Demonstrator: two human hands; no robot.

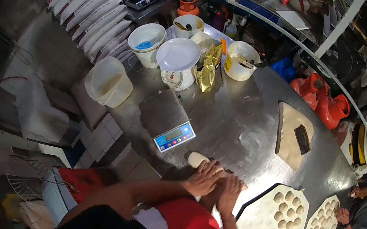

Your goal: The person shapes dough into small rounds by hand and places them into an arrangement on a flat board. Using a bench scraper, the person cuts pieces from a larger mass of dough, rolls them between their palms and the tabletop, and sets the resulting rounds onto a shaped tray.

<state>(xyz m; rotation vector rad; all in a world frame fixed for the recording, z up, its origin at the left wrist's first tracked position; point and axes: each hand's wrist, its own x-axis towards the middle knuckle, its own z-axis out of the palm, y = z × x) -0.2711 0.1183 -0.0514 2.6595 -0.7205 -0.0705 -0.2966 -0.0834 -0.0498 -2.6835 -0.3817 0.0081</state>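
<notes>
Probably soft, the near dough [197,160] suits flat palms; left hand [204,178] and right hand [229,192] lie over it, fingers outstretched, clutching nothing.

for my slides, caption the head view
Left hand and right hand on a pale dough roll atop a metal table, digital scale nearby.

And there gleamed the steel tbl [232,118], bright glare [257,180] on top, wht tiles [103,138] to its L, wht-framed shelving [341,27] upper R!
</notes>
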